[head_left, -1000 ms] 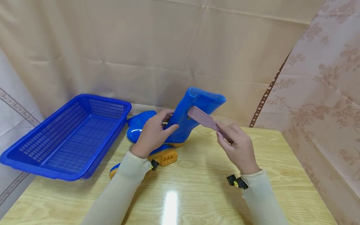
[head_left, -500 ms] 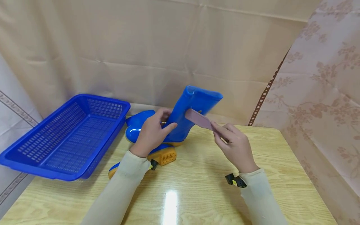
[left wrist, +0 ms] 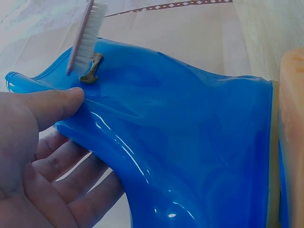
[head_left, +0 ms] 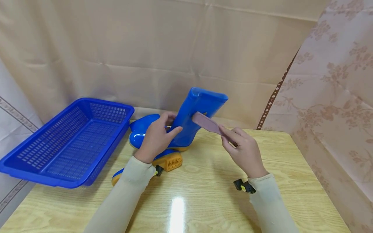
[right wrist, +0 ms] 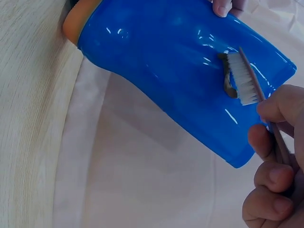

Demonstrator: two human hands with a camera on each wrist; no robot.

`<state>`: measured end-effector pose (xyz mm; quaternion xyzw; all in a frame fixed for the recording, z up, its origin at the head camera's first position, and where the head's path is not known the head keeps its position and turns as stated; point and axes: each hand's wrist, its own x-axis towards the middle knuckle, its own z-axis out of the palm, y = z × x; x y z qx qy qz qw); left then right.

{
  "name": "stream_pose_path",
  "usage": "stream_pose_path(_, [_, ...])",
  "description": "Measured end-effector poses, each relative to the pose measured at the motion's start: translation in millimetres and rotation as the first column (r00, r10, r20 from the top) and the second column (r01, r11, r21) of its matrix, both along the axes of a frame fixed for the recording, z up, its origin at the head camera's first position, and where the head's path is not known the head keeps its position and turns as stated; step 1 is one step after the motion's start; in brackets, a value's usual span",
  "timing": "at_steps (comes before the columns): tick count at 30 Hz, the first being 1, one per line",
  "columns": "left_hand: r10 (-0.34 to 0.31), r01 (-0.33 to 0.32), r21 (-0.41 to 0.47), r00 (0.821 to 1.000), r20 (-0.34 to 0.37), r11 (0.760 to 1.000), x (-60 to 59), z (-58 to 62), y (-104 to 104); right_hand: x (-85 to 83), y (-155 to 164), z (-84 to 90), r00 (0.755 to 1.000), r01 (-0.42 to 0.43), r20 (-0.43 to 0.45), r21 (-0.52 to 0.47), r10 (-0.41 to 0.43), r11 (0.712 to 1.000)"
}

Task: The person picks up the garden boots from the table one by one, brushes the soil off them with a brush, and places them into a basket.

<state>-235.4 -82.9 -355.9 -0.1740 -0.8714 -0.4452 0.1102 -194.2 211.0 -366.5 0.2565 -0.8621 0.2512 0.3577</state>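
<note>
A blue rubber boot with a yellow sole stands tilted, its shaft leaning to the right. My left hand grips the shaft, thumb on the near side and fingers round behind. In my right hand is a mauve scrubbing brush, pinched by its handle. Its white bristles lie against the shaft at a brownish smear, which also shows in the left wrist view beside the brush head. A second blue boot lies on its side, partly under my left forearm, its yellow heel facing right.
A blue plastic basket with slotted walls stands at the left of the wooden table. Beige curtain hangs close behind the table, and patterned cloth hangs at the right.
The brush has moved slightly down and left along the shaft, with part of the smear now showing past its upper edge. The held boot leans a little further left. My left hand keeps its grip.
</note>
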Motion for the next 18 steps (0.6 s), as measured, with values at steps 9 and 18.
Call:
stream_pose_path(9, [-0.048,0.047,-0.036,0.999,-0.015,0.998,3.3,0.4,4.0,0.3,-1.7,0.4,1.0,-0.015,0.003,0.022,0.015,1.0])
stream_pose_path(18, [-0.029,0.03,-0.052,0.999,0.024,0.998,2.8,-1.0,7.8,1.8,-1.7,1.8,1.0,0.01,-0.01,0.041,-0.009,0.999])
